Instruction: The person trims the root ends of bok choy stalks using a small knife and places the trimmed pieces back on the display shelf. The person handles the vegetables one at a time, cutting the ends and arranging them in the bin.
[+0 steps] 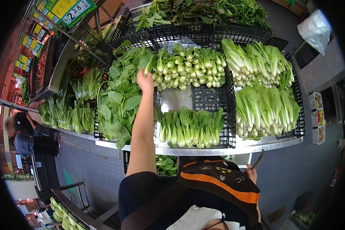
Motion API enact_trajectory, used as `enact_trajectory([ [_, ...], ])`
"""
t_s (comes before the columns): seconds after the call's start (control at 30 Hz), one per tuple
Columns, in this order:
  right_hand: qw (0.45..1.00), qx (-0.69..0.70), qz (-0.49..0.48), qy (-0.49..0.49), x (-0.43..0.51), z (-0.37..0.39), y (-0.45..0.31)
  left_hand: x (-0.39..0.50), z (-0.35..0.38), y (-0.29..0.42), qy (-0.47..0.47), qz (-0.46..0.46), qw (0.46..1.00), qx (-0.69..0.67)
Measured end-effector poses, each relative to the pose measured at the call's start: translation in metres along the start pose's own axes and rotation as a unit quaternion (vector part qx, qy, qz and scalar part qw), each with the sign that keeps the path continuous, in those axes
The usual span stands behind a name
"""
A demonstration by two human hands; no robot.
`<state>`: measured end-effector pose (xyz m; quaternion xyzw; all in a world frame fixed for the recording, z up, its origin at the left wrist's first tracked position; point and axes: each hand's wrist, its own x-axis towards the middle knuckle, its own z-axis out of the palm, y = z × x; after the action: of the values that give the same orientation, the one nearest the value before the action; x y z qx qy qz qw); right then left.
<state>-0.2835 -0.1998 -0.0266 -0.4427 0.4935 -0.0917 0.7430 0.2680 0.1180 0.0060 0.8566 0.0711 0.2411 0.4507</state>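
Observation:
My left hand (145, 80) grips the pale stem of a head of bok choy (150, 65) at the left end of the stacked rows of bok choy (189, 64). Another row of bok choy (189, 128) stands along the front of the same black plastic crate. Down at the right, beside the apron (218, 178), my right hand (251, 172) holds a knife (258, 159) with its blade pointing up. Loose leafy greens (118, 100) lie left of the bok choy, partly behind my left forearm. Two rows of long-leaved lettuce (266, 110) fill the crate at the right.
A metal shelf edge (189, 151) runs between me and the crates. Bundled greens (72, 112) lie at the left, below a metal rail with price signs (72, 11). Red and green amaranth (198, 13) is at the back. A person (31, 135) stands far left. Plastic bags (315, 31) hang at the right.

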Motion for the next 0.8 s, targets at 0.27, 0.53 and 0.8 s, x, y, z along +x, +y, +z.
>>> enact_trajectory([
  [0.27,0.982,-0.078,-0.169,-0.041,-0.003,0.024,-0.052,-0.021,-0.081,0.025,-0.066,-0.178,0.779,-0.597],
  [0.53,0.935,-0.189,-0.22,-0.205,-0.021,0.106,-0.111,-0.148,-0.143,0.088,-0.227,-0.098,0.81,-0.531],
  [0.8,0.839,-0.222,-0.258,-0.425,-0.038,0.17,-0.088,-0.276,-0.161,0.109,-0.363,-0.169,0.788,-0.468],
])
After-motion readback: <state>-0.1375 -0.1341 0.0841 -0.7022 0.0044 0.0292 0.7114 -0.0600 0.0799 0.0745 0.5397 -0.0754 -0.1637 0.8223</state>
